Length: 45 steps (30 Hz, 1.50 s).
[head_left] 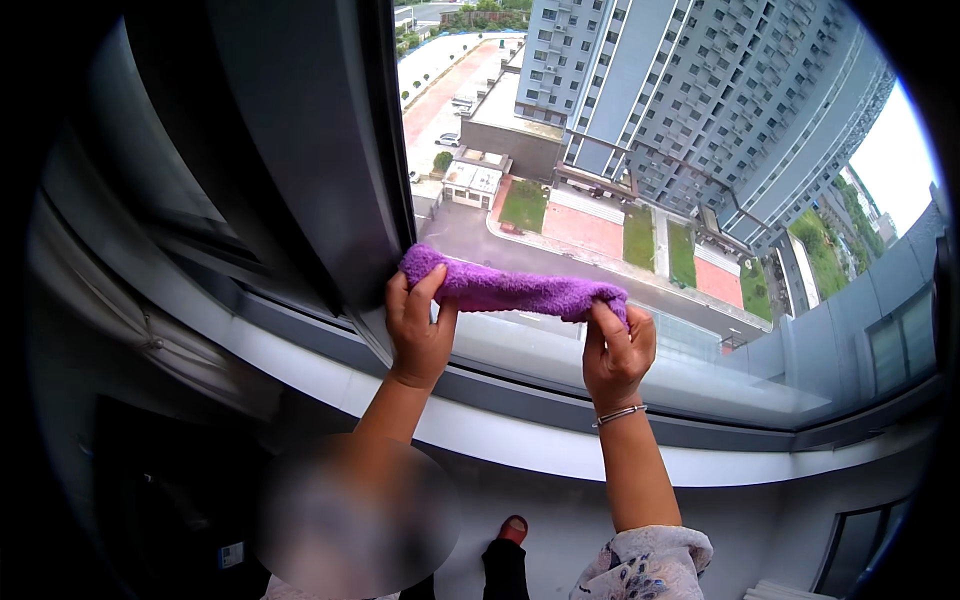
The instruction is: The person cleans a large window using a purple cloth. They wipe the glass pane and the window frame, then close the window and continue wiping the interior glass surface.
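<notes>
A fuzzy purple cloth [515,290] is held up at the window, long and narrow from left to right. I can't tell if it touches the glass [500,345] or sits just in front of it. The left hand [418,335] pinches its left end, right beside the dark window frame [300,150]. The right hand [618,355], with a thin bracelet [620,414] at the wrist, pinches the right end. The middle dips a little.

To hold it well, I think both hands should pull gently outward so the cloth stays flat, with each pinch firm. The left fingers should mind the hard frame edge.

Nearer than the cloth is the white sill [480,440], and below it a red shoe [513,530]. A pale curtain [150,345] hangs at the left. Far outside, tall buildings [690,90] stand.
</notes>
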Each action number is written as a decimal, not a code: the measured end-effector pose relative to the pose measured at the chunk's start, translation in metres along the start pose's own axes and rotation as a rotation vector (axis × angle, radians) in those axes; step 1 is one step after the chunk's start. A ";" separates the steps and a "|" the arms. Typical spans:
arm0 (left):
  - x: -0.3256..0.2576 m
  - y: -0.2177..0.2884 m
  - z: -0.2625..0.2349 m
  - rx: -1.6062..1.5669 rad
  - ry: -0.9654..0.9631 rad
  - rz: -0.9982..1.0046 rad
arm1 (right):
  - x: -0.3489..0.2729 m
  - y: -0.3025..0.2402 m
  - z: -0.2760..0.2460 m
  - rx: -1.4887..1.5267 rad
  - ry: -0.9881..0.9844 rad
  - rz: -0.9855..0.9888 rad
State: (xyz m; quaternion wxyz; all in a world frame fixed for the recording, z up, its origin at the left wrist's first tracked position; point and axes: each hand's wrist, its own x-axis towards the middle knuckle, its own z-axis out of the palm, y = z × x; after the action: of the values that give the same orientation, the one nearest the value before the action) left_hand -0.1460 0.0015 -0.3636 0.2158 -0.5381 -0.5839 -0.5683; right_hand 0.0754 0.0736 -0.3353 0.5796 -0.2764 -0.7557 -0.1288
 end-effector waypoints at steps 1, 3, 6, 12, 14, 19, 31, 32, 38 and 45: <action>-0.013 -0.006 0.007 -0.017 0.017 0.005 | -0.017 0.002 -0.001 -0.058 -0.049 0.006; -0.044 -0.022 0.014 0.002 0.021 -0.002 | -0.060 0.002 0.008 -0.022 -0.127 0.084; -0.104 -0.051 0.024 0.042 -0.050 -0.042 | -0.131 0.005 0.020 0.016 -0.243 0.209; -0.214 -0.095 0.048 0.077 -0.231 -0.227 | -0.233 0.012 0.045 0.005 -0.406 0.300; -0.243 -0.114 0.047 0.096 -0.387 -0.304 | -0.245 0.012 0.050 -0.006 -0.495 0.293; -0.255 -0.112 0.049 0.161 -0.755 -0.590 | -0.291 0.023 0.035 -0.142 -0.931 0.568; -0.031 0.120 0.005 -1.126 -0.370 -0.931 | -0.048 0.060 -0.131 0.579 0.187 1.083; -0.003 0.137 0.009 -1.116 -0.343 -0.782 | -0.016 0.062 -0.137 0.559 0.235 0.970; 0.068 0.180 0.048 -0.412 -0.033 0.020 | 0.078 0.065 -0.122 -0.093 0.266 0.203; -0.098 0.105 0.102 -0.306 -0.169 -0.098 | -0.085 0.089 -0.094 -0.098 -0.001 0.330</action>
State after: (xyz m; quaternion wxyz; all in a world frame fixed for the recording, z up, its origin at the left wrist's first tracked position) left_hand 0.0141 0.0315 -0.4298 0.0535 -0.5815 -0.5321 -0.6130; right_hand 0.2162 0.0749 -0.3998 0.5782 -0.4250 -0.6931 -0.0683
